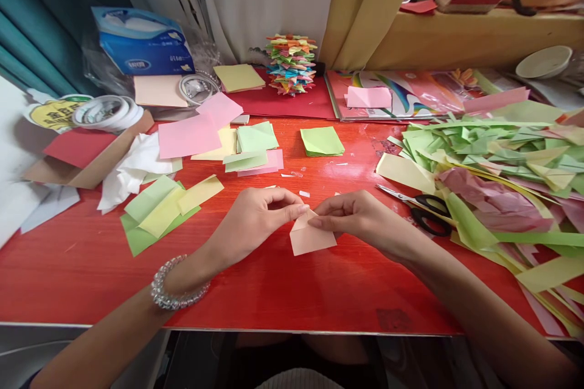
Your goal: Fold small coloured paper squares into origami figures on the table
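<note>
Just above the red table [274, 292], a small peach sheet of paper [312, 239] is held between both hands, with its top corners folded in to a point. My left hand [255, 219], with a clear bead bracelet on the wrist, pinches the paper's peak between thumb and fingers. On the other side my right hand [356, 219] grips the paper's right fold, thumb on top. Scissors with black handles [429, 209] lie right of my right hand. Left of my left hand are loose green and yellow paper pieces [164, 209].
Paper strips and scraps [502, 152] heap up on the right. A green paper stack [322, 141] and pink sheets [191, 135] lie behind the hands. At the back stand a folded-paper tower [292, 67] and a blue tissue pack [143, 42]. Tape rolls [107, 114] sit at left.
</note>
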The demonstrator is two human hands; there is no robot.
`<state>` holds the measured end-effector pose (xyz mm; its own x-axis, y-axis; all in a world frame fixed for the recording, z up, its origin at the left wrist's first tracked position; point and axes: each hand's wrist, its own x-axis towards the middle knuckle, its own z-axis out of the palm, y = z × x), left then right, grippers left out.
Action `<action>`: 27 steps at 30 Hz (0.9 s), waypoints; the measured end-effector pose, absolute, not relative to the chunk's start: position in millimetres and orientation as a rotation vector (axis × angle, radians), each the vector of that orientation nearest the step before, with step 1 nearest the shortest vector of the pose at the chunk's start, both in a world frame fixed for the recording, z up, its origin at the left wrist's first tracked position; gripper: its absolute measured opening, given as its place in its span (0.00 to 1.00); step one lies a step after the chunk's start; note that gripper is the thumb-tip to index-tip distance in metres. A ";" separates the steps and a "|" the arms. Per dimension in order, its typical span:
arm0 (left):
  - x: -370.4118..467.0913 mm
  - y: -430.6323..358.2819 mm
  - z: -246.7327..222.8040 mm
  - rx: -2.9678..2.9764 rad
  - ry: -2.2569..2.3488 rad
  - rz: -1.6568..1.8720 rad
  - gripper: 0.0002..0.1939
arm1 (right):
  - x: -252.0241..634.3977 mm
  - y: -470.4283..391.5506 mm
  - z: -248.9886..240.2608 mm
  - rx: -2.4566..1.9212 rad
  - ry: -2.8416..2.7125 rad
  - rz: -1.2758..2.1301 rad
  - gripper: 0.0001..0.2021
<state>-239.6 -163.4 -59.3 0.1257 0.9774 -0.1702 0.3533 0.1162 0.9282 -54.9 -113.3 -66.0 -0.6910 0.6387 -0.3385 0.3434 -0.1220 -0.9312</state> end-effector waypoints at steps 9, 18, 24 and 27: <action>-242.0 -160.7 -58.9 1.462 1.384 0.654 0.13 | -54.5 -113.0 -68.7 -1.167 -1.847 1.849 0.12; -244.3 -158.1 -60.5 1.486 1.358 0.594 0.11 | -52.7 -113.0 -69.3 -1.124 -1.994 1.769 0.13; -240.2 -161.1 -62.8 1.484 1.367 0.726 0.11 | -54.5 -116.3 -66.8 -1.148 -2.153 1.618 0.13; -239.4 -161.7 -62.8 1.414 1.342 0.804 0.10 | -56.4 -117.1 -66.0 -1.137 -2.076 1.644 0.15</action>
<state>-239.4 -161.7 -62.8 0.1680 0.9727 -0.1599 0.3183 0.1000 0.9427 -56.4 -117.1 -66.0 -0.6601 0.7056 -0.2577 0.4125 0.0538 -0.9094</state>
